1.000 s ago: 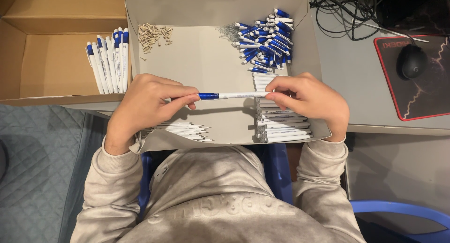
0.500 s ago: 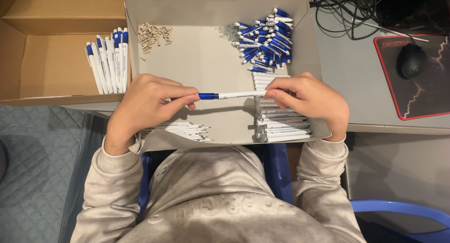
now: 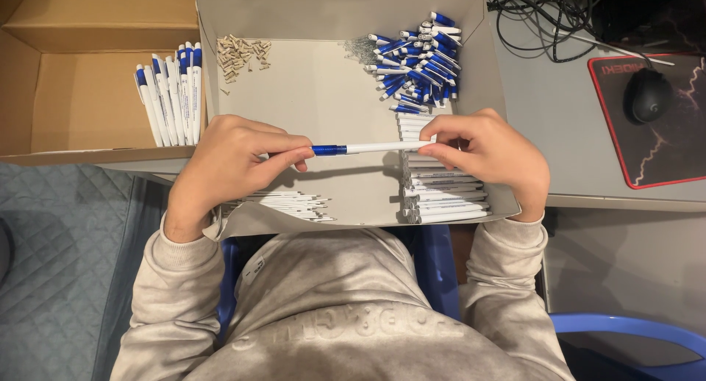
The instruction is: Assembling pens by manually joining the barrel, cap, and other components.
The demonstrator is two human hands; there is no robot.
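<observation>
Cardboard box (image 3: 66,94), brown, open, at far left; a row of finished white pens with blue ends (image 3: 170,94) lies side by side against its right wall.
Grey shallow tray (image 3: 323,94), centre, on the desk before the person.
Small beige parts (image 3: 241,54), loose heap, upper left corner of the tray.
Thin white refills (image 3: 290,203), bundle along the tray's near edge, partly under the left hand.
Left hand (image 3: 228,168), fingers closed together on the blue end of the pen.
Pen (image 3: 371,148), white barrel with blue tip section, held level above the tray floor between both hands.
Blue pen caps (image 3: 419,57), loose pile, upper right of the tray.
White barrels (image 3: 441,197), stack along the tray's right side, beneath the right hand.
Right hand (image 3: 489,157), thumb and fingertips pinched on the pen's white end.
Black mouse (image 3: 647,95) on a red-edged mat (image 3: 662,175), far right; cables (image 3: 544,20) above.
</observation>
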